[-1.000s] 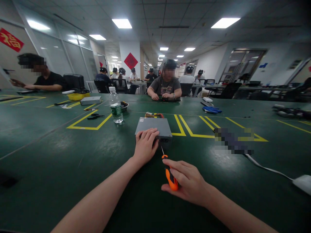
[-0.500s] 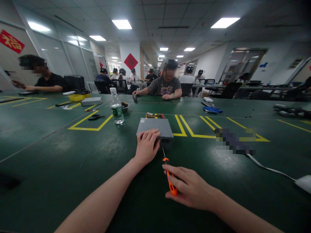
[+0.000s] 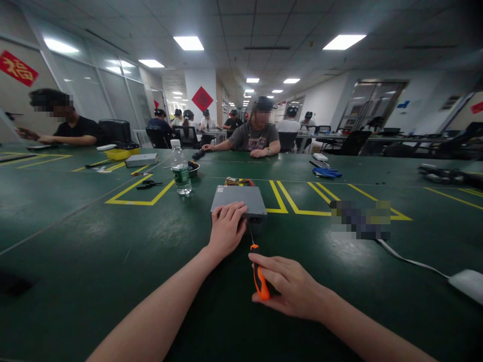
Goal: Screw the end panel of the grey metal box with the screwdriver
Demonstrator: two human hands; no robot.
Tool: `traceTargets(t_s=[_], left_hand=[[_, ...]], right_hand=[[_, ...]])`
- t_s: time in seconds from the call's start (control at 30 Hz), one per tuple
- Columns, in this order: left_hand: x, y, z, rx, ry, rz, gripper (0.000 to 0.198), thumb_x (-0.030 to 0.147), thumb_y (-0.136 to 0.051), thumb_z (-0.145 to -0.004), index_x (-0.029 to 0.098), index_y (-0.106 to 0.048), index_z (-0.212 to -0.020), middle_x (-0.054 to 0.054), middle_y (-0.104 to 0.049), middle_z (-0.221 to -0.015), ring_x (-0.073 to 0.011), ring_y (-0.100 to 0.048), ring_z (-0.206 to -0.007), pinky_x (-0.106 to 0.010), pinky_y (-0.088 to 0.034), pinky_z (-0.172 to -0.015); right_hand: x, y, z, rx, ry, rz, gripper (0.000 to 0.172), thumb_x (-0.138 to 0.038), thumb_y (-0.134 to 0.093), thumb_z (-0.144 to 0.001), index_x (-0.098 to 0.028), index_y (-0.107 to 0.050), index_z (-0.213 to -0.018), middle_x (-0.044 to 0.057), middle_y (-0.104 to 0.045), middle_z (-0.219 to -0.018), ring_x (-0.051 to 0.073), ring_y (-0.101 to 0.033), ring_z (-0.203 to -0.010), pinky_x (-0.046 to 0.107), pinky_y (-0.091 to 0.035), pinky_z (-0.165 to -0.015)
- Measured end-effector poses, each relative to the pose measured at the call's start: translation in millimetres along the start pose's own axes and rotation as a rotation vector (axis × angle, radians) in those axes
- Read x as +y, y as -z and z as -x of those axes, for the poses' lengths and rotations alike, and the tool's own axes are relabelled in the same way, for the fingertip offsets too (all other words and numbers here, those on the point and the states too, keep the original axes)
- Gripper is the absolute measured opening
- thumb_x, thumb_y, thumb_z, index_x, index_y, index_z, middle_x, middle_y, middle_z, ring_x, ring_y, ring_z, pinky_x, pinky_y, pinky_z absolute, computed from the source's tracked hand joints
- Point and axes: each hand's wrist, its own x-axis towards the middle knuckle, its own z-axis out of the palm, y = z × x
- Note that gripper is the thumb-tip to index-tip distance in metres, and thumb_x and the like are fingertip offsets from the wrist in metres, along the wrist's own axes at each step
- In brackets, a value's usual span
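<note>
- Table (image 3: pixel 94 281): green, marked with yellow lines; the work sits on its near half, in front of the person.
- Box (image 3: pixel 251 198): grey metal, in the middle of the table, lying flat. The work looks in progress at its near face: its casing is closed, and no loose screw can be made out. How many are in or out cannot be told. The socket (image 3: pixel 256 219) side faces the person; the wires (image 3: pixel 241 182) come out at the far side. It looks wider left to right, though foreshortening leaves its long axis unsure.
- Right hand (image 3: pixel 292 286): pinches the screwdriver's handle between thumb and fingertips.
- Left hand (image 3: pixel 228 229): fingers close together on the box's top, thumb down at the near face, pinching the edge.
- Screwdriver (image 3: pixel 259 279): its long axis runs away from the person, shaft pointing forward and slightly left to the near face; tip contact is too small to confirm.
</note>
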Motion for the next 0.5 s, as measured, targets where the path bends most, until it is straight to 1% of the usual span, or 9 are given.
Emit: traceTargets(t_s=[0.03, 0.1, 0.17, 0.2, 0.27, 0.33, 0.4, 0.5], left_hand=[[-0.1, -0.1, 0.1, 0.002, 0.000, 0.000, 0.027, 0.025, -0.046, -0.086, 0.026, -0.049, -0.113, 0.000, -0.054, -0.125, -0.0179, -0.044, -0.117, -0.039, -0.024, -0.098], [-0.2, -0.3, 0.3, 0.003, -0.001, -0.001, 0.027, 0.025, -0.046, -0.086, 0.026, -0.050, -0.113, -0.001, -0.054, -0.125, -0.0180, -0.044, -0.117, -0.039, -0.024, -0.097], [-0.1, -0.2, 0.3, 0.004, -0.002, -0.002, 0.027, 0.024, -0.047, -0.086, 0.026, -0.050, -0.113, -0.001, -0.054, -0.124, -0.0182, -0.044, -0.117, -0.039, -0.024, -0.097], [0.0, -0.2, 0.3, 0.004, -0.003, -0.003, 0.027, 0.024, -0.046, -0.086, 0.026, -0.050, -0.113, -0.001, -0.054, -0.124, -0.0182, -0.044, -0.117, -0.039, -0.024, -0.097], [0.3, -0.1, 0.2, 0.002, -0.005, -0.007, 0.027, 0.024, -0.046, -0.086, 0.026, -0.050, -0.112, -0.001, -0.055, -0.124, -0.0181, -0.044, -0.117, -0.039, -0.024, -0.097], [0.6, 0.0, 0.0, 0.004, -0.006, -0.011, 0.026, 0.024, -0.046, -0.086, 0.026, -0.050, -0.112, -0.001, -0.055, -0.124, -0.0181, -0.044, -0.117, -0.039, -0.025, -0.097], [0.8, 0.3, -0.1, 0.005, -0.007, -0.014, 0.026, 0.025, -0.046, -0.086, 0.026, -0.051, -0.112, -0.001, -0.055, -0.124, -0.0184, -0.045, -0.117, -0.039, -0.025, -0.097], [0.9, 1.0, -0.1, 0.003, -0.010, -0.016, 0.027, 0.025, -0.045, -0.086, 0.025, -0.051, -0.112, -0.003, -0.055, -0.124, -0.0194, -0.045, -0.117, -0.040, -0.025, -0.097]], right_hand=[[-0.3, 0.7, 0.1, -0.019, -0.012, 0.004, 0.029, -0.035, -0.050, -0.085, -0.011, -0.049, -0.102, 0.020, -0.057, -0.113, 0.020, -0.062, -0.089, 0.031, -0.052, -0.073], [-0.8, 3.6, 0.6, -0.079, -0.003, 0.043, 0.026, -0.024, -0.047, -0.087, -0.012, -0.048, -0.110, 0.019, -0.056, -0.115, 0.020, -0.061, -0.093, 0.030, -0.053, -0.074], [0.0, 7.7, 2.0, -0.093, 0.047, 0.088, 0.030, -0.013, -0.045, -0.085, -0.014, -0.047, -0.115, 0.018, -0.057, -0.114, 0.019, -0.061, -0.091, 0.029, -0.053, -0.073], [1.0, 10.0, 3.2, -0.062, 0.072, 0.101, 0.031, -0.011, -0.046, -0.084, -0.013, -0.048, -0.115, 0.017, -0.058, -0.111, 0.018, -0.062, -0.088, 0.029, -0.053, -0.072], [3.6, 14.7, 6.3, 0.040, 0.103, 0.114, 0.029, -0.012, -0.051, -0.082, -0.010, -0.050, -0.111, 0.017, -0.061, -0.104, 0.017, -0.063, -0.082, 0.027, -0.053, -0.070], [6.2, 19.4, 10.1, 0.122, 0.101, 0.131, 0.027, -0.013, -0.056, -0.080, -0.009, -0.051, -0.106, 0.016, -0.062, -0.100, 0.016, -0.063, -0.082, 0.026, -0.054, -0.070], [8.2, 23.5, 13.3, 0.137, 0.080, 0.160, 0.026, -0.013, -0.057, -0.079, -0.010, -0.052, -0.105, 0.015, -0.062, -0.100, 0.016, -0.062, -0.084, 0.025, -0.054, -0.071], [10.0, 26.6, 15.7, 0.117, 0.062, 0.190, 0.024, -0.013, -0.056, -0.080, -0.012, -0.052, -0.104, 0.015, -0.063, -0.100, 0.016, -0.063, -0.085, 0.025, -0.054, -0.070]])
